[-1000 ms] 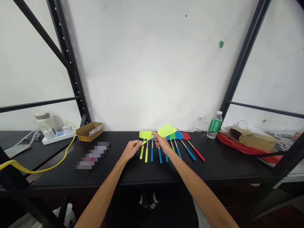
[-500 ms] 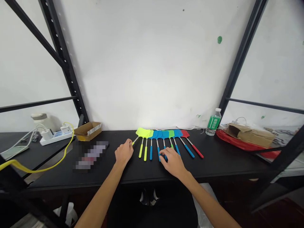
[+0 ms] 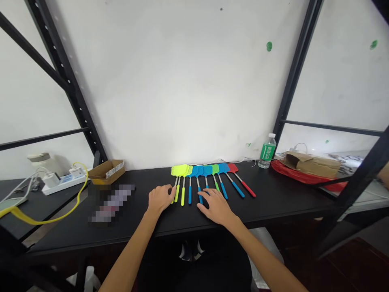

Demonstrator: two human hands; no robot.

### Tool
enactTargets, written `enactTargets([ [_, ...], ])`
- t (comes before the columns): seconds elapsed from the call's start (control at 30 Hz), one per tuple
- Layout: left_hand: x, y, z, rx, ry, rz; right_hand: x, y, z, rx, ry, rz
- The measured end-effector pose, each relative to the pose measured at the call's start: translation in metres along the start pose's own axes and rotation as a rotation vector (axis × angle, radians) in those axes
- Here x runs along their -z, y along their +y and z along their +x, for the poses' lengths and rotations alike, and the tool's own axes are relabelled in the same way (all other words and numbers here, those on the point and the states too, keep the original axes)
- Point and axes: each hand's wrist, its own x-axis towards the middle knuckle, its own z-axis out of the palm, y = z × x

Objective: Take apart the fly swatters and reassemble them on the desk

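Note:
Several fly swatters lie fanned in a row on the black desk, heads toward the wall and handles toward me. At the left end, my left hand (image 3: 161, 198) has its thumb and fingers closed on the handle of a yellow fly swatter (image 3: 176, 170). My right hand (image 3: 216, 206) lies palm down with its fingers apart, its fingertips at the handles of the middle blue fly swatters (image 3: 207, 170); it partly covers a blue handle. To its right are a green fly swatter (image 3: 215, 168), more blue ones and a red fly swatter (image 3: 233, 168) at the end.
A small open cardboard box (image 3: 107, 172) and a white power strip (image 3: 65, 183) with a yellow cable are on the left. A water bottle (image 3: 267, 151) stands at the right rear, beside a brown cardboard piece (image 3: 313, 163) on red plastic. Black metal posts frame both sides.
The leftmost yellow swatter has swung from a slant to lie nearly parallel with its neighbour, my left hand moving along with its handle. My right hand's fingers have spread slightly. The view has shifted slightly.

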Motion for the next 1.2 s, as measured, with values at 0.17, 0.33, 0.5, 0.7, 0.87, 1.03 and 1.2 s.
enactTargets([
  [0.17, -0.002, 0.004, -0.003, -0.227, 0.118, -0.091, -0.001, 0.001, 0.0, -0.004, -0.013, 0.013],
  [0.33, -0.007, 0.001, -0.001, -0.323, 0.02, -0.121, -0.002, 0.001, -0.001, 0.004, 0.003, 0.013],
  [0.5, -0.01, -0.004, 0.001, -0.308, -0.005, -0.137, 0.0, 0.001, 0.0, 0.011, 0.005, 0.013],
  [0.7, -0.012, -0.006, 0.002, -0.371, 0.012, -0.184, 0.001, 0.0, -0.001, 0.012, 0.012, 0.024],
  [0.87, -0.009, -0.005, 0.003, -0.381, -0.062, -0.24, 0.006, 0.003, 0.003, -0.025, 0.085, 0.046],
  [1.03, -0.006, -0.003, 0.003, -0.395, -0.052, -0.286, 0.032, 0.046, 0.01, -0.188, 0.209, -0.028],
  [1.2, -0.01, -0.005, 0.004, -0.392, -0.053, -0.239, 0.055, 0.112, 0.001, -0.525, 0.185, -0.169],
])
